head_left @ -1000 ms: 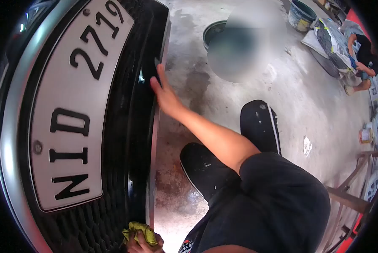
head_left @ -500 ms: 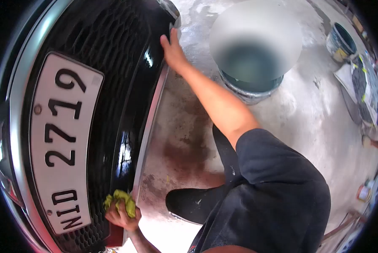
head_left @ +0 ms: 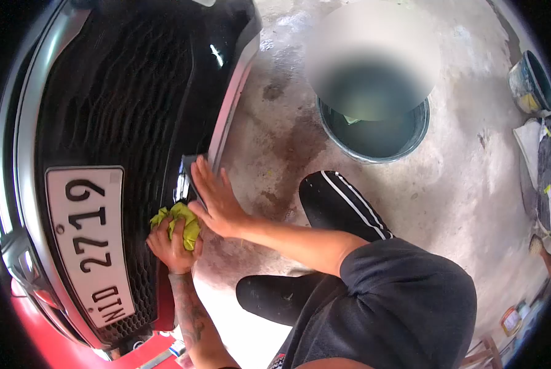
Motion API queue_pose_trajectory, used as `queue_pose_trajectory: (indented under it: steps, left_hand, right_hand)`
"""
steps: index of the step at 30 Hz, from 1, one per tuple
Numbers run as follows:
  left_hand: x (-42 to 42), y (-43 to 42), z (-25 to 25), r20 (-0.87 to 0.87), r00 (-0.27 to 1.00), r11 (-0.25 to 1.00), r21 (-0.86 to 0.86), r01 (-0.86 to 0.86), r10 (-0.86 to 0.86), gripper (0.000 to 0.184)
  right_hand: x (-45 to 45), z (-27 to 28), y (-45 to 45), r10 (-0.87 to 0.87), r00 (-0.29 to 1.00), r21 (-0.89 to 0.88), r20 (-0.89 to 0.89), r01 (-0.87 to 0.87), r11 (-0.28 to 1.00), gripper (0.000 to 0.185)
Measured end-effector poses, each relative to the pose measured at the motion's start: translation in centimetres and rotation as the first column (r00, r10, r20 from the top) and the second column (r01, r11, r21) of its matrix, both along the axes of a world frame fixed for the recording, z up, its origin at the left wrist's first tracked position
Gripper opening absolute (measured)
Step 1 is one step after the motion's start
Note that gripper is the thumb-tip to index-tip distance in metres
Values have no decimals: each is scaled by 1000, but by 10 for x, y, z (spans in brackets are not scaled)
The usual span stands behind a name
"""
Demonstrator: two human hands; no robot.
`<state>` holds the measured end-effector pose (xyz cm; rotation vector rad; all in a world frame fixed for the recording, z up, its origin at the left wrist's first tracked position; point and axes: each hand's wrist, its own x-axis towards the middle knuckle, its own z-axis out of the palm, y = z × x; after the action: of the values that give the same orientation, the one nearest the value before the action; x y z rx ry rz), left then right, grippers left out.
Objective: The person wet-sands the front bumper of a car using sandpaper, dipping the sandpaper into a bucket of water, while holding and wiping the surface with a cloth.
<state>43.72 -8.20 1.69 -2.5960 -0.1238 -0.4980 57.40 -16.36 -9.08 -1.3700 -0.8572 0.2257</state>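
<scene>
My left hand (head_left: 172, 251) is closed around a crumpled yellow-green cloth (head_left: 188, 229) and rests against the lower part of the black car bumper (head_left: 192, 98). Right beside it, my right hand (head_left: 219, 203) lies with fingers stretched along the bumper's edge. Under those fingers a grey flat piece, which looks like sandpaper (head_left: 192, 167), presses on the glossy black surface. Most of this piece is hidden by the hand. The honeycomb grille (head_left: 122, 104) and the white number plate (head_left: 88, 240) are just left of both hands.
A large dark bucket (head_left: 374, 157), partly covered by a blurred disc, stands on the stained concrete floor (head_left: 447, 160). At the far right are a smaller bucket (head_left: 527, 86), a small can (head_left: 510, 321) and other clutter. My bent knees (head_left: 343, 206) are close to the bumper.
My right hand has come down along the bumper from its far end to beside my left hand, the grey piece moving with it. My left hand still grips the cloth. The view has shifted.
</scene>
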Motion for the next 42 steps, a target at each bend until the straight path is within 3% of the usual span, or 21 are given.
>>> queue_pose_trajectory:
  steps: [3, 7, 11, 13, 15, 18, 23, 27, 28, 31, 32, 36, 39, 41, 42]
  left_hand:
    - [-1, -2, -2, -2, 1000, 1000, -5, 16, -16, 47]
    - [2, -1, -3, 28, 999, 999, -8, 35, -35, 46]
    - [1, -4, -2, 27, 999, 1000, -22, 19, -19, 45]
    - [0, -4, -4, 41, 999, 1000, -17, 16, -16, 45]
    - [1, -3, -4, 48, 999, 1000, -14, 24, -23, 44]
    - [-1, -1, -5, 41, 998, 999, -22, 38, -37, 45]
    - [-1, -1, -5, 56, 998, 999, -32, 44, -42, 44]
    - [4, -5, -2, 49, 998, 999, -23, 46, -45, 43]
    - [2, -3, -3, 47, 998, 999, -25, 42, -41, 43]
    - [-1, 0, -4, 30, 999, 999, -39, 38, -37, 46]
    - [-2, -1, -3, 15, 999, 999, -36, 35, -35, 48]
    - [-5, 3, -5, 5, 999, 999, -19, 40, -40, 52]
    - [-1, 0, -6, 43, 998, 999, -26, 36, -35, 46]
    - [-1, 0, -6, 46, 998, 999, -27, 36, -35, 46]
    - [-1, 0, -5, 43, 998, 999, -27, 38, -37, 46]
  right_hand:
    - [72, 5, 8, -141, 990, -10, -23, 141, 990, 84]
    - [190, 5, 32, -287, 931, 139, -224, 322, 937, 74]
    - [162, -1, 33, -299, 939, 211, -171, 331, 920, 74]
    - [130, -5, 24, -211, 974, 237, -85, 225, 945, 80]
    - [142, -10, 24, -245, 968, 150, -51, 250, 957, 74]
    - [210, -10, 42, -363, 926, 160, -103, 376, 913, 76]
    - [289, 11, 34, -201, 870, 236, -449, 333, 913, 76]
    - [231, -3, 44, -333, 914, 238, -232, 385, 892, 77]
    - [229, -7, 41, -362, 919, 169, -153, 385, 907, 77]
    - [265, -8, 47, -396, 902, 168, -171, 423, 891, 78]
    - [286, -4, 51, -366, 886, 172, -286, 423, 890, 80]
    - [335, 2, 56, -298, 844, 133, -446, 392, 910, 79]
    - [273, 5, 58, -379, 862, 173, -337, 452, 875, 77]
    - [198, 1, 56, -492, 866, 131, -90, 500, 856, 74]
    - [154, 3, 44, -438, 897, 115, -60, 442, 890, 72]
